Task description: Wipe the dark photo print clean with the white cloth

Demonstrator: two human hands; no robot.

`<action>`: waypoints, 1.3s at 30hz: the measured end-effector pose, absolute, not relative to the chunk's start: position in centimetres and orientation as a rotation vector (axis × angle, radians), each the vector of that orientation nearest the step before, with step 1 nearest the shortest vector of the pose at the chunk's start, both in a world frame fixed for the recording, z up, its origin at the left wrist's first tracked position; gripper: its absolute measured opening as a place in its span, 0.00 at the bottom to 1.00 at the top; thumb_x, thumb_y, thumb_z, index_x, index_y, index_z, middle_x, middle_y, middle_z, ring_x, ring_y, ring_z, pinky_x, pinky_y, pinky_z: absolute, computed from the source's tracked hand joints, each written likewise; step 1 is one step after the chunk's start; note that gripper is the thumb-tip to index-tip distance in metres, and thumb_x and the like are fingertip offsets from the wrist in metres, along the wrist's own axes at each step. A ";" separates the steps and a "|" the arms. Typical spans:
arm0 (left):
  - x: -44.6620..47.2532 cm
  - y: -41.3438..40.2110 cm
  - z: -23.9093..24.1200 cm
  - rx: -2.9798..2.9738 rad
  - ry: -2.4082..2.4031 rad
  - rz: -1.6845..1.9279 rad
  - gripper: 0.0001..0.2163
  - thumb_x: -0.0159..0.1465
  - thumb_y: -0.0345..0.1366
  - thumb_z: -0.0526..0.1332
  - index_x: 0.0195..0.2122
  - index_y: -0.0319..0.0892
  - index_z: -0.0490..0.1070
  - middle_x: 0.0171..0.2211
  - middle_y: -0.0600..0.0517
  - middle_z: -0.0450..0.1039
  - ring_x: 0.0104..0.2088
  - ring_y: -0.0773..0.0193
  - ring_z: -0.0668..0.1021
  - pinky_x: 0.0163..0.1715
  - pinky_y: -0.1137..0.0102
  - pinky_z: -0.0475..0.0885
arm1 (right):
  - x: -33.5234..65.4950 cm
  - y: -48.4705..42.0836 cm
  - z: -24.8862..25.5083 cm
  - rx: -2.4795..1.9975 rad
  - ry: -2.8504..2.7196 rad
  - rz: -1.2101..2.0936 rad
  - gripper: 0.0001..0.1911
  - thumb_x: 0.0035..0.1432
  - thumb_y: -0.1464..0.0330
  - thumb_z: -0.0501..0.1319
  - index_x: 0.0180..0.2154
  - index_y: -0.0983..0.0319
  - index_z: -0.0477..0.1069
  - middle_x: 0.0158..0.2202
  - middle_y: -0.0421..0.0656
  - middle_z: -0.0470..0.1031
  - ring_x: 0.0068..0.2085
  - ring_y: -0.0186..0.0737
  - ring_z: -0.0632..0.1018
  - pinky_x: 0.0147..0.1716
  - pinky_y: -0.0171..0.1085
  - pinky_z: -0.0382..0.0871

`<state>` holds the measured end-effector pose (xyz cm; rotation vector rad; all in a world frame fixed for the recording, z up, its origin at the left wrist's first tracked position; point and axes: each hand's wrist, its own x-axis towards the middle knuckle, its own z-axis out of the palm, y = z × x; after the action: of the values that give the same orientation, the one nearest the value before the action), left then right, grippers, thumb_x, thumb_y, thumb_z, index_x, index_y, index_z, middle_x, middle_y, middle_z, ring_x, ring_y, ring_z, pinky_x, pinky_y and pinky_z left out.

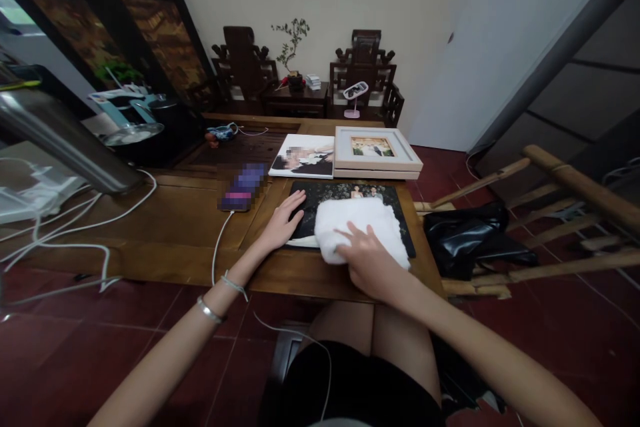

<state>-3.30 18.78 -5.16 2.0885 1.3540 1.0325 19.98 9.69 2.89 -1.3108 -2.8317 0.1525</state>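
Note:
A dark photo panel (305,203) with a picture of two people lies flat near the table's front edge. My left hand (283,221) rests on its left side, fingers stretched out and holding nothing. Over the middle and right of the panel is a thick, fluffy white cloth (367,213), which hides much of the picture. My right hand (367,257) grips this cloth from above, its fingers bent and pressed into the pile. Behind the panel lie a white-edged photo print (305,153) and, to its right, a pale picture frame (377,148) on top of another frame.
A phone (245,185) with a white cable lies left of the panel on the wooden table (180,213). Farther left are a steel flask (65,137) and tangled white cables (55,237). A bamboo chair (500,273) holding a black bag (465,233) stands at the right.

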 end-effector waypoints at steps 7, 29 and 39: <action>-3.3 18.7 -5.1 2.076 1.353 1.021 0.21 0.65 0.40 0.51 0.58 0.44 0.64 0.62 0.46 0.59 0.63 0.57 0.59 0.62 0.52 0.50 | 20.1 7.3 3.0 -1.253 -2.908 0.238 0.25 0.50 0.79 0.51 0.49 0.61 0.70 0.62 0.48 0.59 0.63 0.62 0.55 0.55 0.64 0.53; -3.4 19.0 -5.4 2.068 1.362 1.028 0.20 0.66 0.40 0.50 0.58 0.46 0.64 0.62 0.48 0.59 0.64 0.58 0.59 0.62 0.53 0.50 | 16.5 17.7 3.8 -1.342 -2.807 0.052 0.24 0.52 0.80 0.49 0.50 0.63 0.68 0.48 0.55 0.72 0.53 0.55 0.68 0.47 0.54 0.63; -3.4 18.9 -5.2 2.121 1.358 0.985 0.21 0.66 0.42 0.48 0.59 0.44 0.63 0.63 0.46 0.58 0.64 0.57 0.58 0.62 0.53 0.51 | 19.5 7.9 2.9 -1.042 -2.925 0.209 0.20 0.52 0.78 0.51 0.45 0.62 0.71 0.61 0.48 0.61 0.63 0.61 0.55 0.55 0.64 0.52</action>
<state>-3.44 18.90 -5.24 2.1213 1.3583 0.9847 19.45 7.87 2.92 -1.0421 -2.9250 0.2086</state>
